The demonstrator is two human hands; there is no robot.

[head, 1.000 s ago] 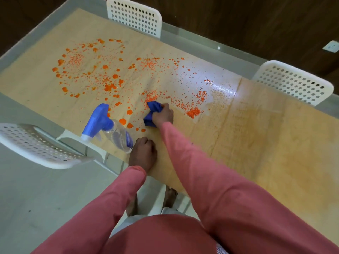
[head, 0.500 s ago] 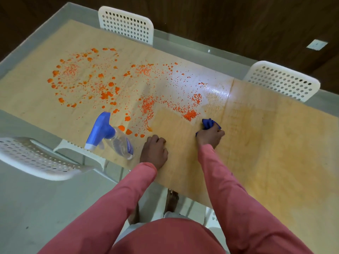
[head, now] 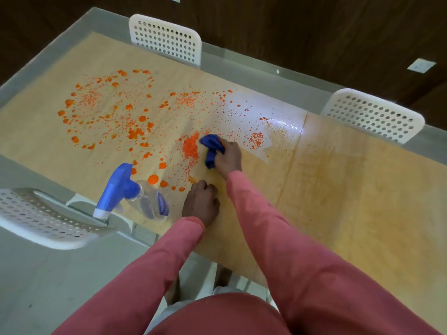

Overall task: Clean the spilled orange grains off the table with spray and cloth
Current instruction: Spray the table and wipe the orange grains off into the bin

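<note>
Orange grains (head: 191,147) heap against the crumpled blue cloth (head: 212,146), right hand (head: 228,154) clutching it to herd them; left hand (head: 201,204), fingers curled and empty, braces on the tan worktop (head: 338,189).

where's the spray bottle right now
In the head view the spray bottle lies on its side at the table's near edge, just left of the left hand.
</note>
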